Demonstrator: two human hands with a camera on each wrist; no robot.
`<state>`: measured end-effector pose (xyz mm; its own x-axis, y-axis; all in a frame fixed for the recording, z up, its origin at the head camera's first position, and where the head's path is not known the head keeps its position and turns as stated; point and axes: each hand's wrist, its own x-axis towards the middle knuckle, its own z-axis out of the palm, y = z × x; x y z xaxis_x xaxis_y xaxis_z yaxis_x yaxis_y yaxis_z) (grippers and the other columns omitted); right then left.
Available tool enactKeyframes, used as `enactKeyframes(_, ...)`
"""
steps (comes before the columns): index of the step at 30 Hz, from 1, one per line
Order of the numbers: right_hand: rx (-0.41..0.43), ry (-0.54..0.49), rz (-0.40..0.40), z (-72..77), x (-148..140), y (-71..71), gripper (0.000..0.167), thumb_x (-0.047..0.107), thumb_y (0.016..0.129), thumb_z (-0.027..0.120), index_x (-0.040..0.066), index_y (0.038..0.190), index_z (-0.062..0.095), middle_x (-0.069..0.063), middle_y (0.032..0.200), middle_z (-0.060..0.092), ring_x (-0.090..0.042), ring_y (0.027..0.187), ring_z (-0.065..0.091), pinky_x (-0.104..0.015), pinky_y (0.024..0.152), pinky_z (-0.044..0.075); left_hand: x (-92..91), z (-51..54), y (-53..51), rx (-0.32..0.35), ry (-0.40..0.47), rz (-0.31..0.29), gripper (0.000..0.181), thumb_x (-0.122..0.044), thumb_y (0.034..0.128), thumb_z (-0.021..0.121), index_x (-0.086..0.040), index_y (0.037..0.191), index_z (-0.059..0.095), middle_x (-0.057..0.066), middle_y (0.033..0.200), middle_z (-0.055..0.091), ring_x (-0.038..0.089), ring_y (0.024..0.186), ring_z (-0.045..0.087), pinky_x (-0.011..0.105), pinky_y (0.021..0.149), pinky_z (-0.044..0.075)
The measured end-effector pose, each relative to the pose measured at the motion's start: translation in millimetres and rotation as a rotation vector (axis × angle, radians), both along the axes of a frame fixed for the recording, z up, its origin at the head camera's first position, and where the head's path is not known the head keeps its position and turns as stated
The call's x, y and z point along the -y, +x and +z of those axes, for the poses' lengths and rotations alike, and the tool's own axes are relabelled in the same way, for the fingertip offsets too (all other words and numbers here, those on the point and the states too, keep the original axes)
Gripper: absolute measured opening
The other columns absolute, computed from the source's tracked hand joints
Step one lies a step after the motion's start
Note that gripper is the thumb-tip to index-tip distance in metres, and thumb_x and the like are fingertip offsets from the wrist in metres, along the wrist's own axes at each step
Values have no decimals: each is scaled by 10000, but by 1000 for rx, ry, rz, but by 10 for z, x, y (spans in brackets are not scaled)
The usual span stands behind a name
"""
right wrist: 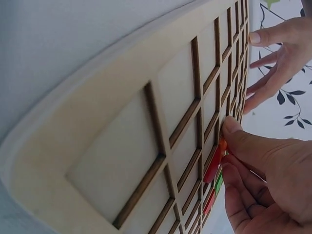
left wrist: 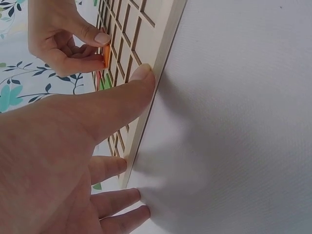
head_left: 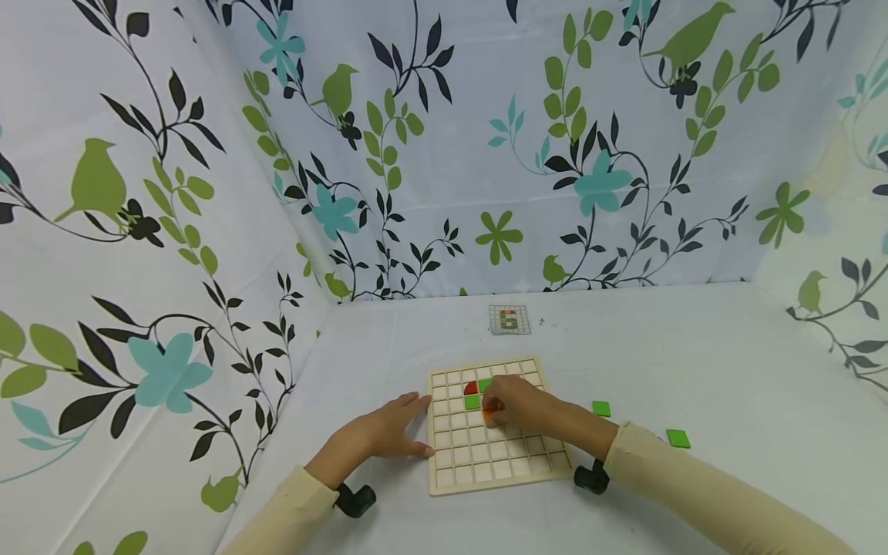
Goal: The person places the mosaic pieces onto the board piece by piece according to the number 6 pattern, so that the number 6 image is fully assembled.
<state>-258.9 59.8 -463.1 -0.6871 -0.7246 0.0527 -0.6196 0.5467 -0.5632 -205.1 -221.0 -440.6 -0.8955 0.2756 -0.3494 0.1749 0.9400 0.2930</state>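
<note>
A wooden grid board lies flat, with red and green pieces in some of its squares. My left hand rests at the board's left edge, its fingers spread and the thumb on the rim. Over the middle of the grid, my right hand pinches an orange tile between thumb and fingers, at a square. Close by sit a rounded red piece and a green tile. Another green tile is partly behind the right hand. A red tile shows beside the right fingertips in the right wrist view.
Behind the board lies a small card printed with a coloured grid. Two loose green tiles lie to the right, one green tile near the forearm and another green tile farther out. A patterned curtain hangs around the white table.
</note>
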Motion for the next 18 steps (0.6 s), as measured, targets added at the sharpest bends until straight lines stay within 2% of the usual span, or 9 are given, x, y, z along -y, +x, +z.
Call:
enactKeyframes(7, -61, -17, 23, -6, -22, 16, 250, 92, 898, 844, -9, 1117, 777, -47, 1006, 695, -131, 879, 612, -238, 770, 556, -7, 6, 15, -2, -3, 7, 982, -514, 862, 856, -174, 1649, 378, 163, 1706, 328, 389, 1564, 339, 592, 1223, 371)
enactKeyframes(11, -60, -47, 10, 15, -89, 30, 264, 114, 928, 822, 11, 1166, 770, -59, 1040, 698, -178, 929, 645, -272, 811, 573, -6, -9, 13, -6, -5, 5, 978, -517, 862, 855, -177, 1648, 382, 159, 1703, 335, 387, 1562, 345, 594, 1219, 377)
enactKeyframes(16, -68, -142, -29, 100, -290, 22, 259, 152, 965, 788, 21, 1184, 744, -64, 1075, 711, -164, 960, 652, -320, 853, 592, -4, 7, 18, -5, 4, 6, 983, -523, 862, 852, -178, 1651, 377, 158, 1706, 328, 387, 1565, 339, 593, 1220, 375)
enactKeyframes(18, -63, -178, -74, 133, -380, 12, 260, 165, 967, 789, 27, 1182, 743, -56, 1079, 718, -134, 956, 649, -342, 875, 602, 0, 22, 23, 0, 8, 8, 981, -521, 865, 849, -179, 1652, 373, 159, 1709, 321, 389, 1567, 334, 592, 1223, 370)
